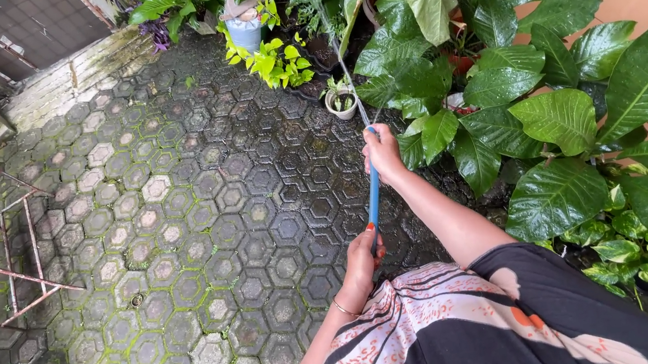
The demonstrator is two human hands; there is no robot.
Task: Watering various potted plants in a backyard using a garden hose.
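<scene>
Hands clamp our blue broom handle [373,192]: right hand [381,152] higher near wet leaves [497,101], left hand [363,262] lower over mossy pavers [183,251].

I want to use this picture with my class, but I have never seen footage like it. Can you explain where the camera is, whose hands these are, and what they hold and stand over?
There is one picture, taken by a camera worn on a person's head and looking down, so you see that person's own arms. No machine is involved. Both hands close around a thin blue pole: the right hand has its grip higher up, the left hand lower, near the body. The pole's far end reaches into the large-leaved plants. Underfoot is a wet pavement of six-sided stones with moss in the joints. A small white pot stands by the plants, and a rusty metal rack stands to the left.
</scene>
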